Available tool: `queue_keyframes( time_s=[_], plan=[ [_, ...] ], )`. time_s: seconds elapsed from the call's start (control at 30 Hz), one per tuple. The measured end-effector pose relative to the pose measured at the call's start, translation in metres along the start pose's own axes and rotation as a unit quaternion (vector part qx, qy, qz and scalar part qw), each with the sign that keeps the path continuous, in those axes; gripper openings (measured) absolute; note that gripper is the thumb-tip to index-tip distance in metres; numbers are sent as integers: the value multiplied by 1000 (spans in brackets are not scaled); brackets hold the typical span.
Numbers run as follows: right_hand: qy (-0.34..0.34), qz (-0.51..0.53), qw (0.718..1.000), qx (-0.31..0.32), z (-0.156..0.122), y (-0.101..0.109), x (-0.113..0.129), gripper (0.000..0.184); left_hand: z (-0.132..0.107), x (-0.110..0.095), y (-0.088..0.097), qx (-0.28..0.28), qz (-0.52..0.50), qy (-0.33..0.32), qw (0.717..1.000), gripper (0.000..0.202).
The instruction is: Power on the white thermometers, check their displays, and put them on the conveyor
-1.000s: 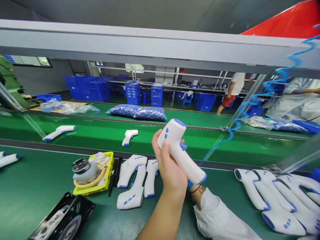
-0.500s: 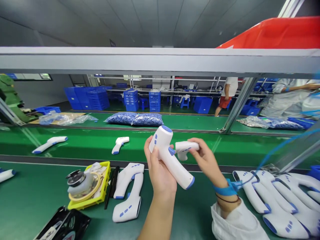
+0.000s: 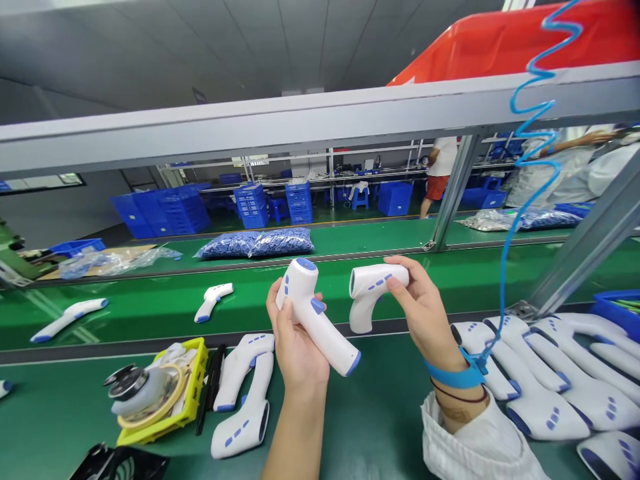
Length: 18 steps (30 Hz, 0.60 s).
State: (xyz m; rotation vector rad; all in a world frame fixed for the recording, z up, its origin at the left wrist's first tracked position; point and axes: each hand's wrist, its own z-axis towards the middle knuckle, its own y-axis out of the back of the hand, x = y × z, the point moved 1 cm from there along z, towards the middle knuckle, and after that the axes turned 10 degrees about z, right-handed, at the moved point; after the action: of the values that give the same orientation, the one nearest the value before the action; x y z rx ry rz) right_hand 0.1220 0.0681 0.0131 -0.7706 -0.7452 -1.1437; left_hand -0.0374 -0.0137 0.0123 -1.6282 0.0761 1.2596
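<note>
My left hand (image 3: 300, 340) is closed around the body of a white infrared thermometer (image 3: 325, 333) with blue buttons, a blue trigger and a blue end cap. Its handle slants down to the right. To the right, my right hand (image 3: 423, 303) grips a second white thermometer (image 3: 373, 283) by its rear end, its open front facing left. The two thermometers are apart. A blue wrist strap (image 3: 457, 375) with a coiled cord circles my right wrist. Left of my left forearm, two more thermometer housings (image 3: 243, 427) lie on the green bench.
Several white housings (image 3: 550, 417) lie in rows at the right. A yellow tray (image 3: 193, 400) holding a bottle and tape rolls stands at the left, near a black box (image 3: 120, 463). Further thermometers (image 3: 214, 301) lie on the green conveyor (image 3: 160, 293). A metal beam (image 3: 300, 123) crosses above.
My right hand has lifted its thermometer up from the belt side and turned it, so its buttons and open front show more. The whole view has tilted and shifted right.
</note>
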Motion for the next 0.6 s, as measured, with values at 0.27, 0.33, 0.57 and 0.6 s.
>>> queue_keyframes(
  time_s=[0.27, 0.33, 0.57, 0.6],
  plan=[
    [10, 5, 1000, -19, 2, 4, 1, 28, -1, -2, 2, 91, 390, -133, 906, 72],
    [1, 1, 1000, -14, 2, 5, 1, 29, 6, 5, 7, 91, 446, -144, 878, 59],
    [-59, -49, 995, 67, 6, 8, -8, 27, 57, 55, 48, 133, 406, 49, 903, 49],
    [-88, -80, 988, 95, 7, 8, -15, 25, 61, 59, 51, 131, 383, 63, 912, 51]
  ],
)
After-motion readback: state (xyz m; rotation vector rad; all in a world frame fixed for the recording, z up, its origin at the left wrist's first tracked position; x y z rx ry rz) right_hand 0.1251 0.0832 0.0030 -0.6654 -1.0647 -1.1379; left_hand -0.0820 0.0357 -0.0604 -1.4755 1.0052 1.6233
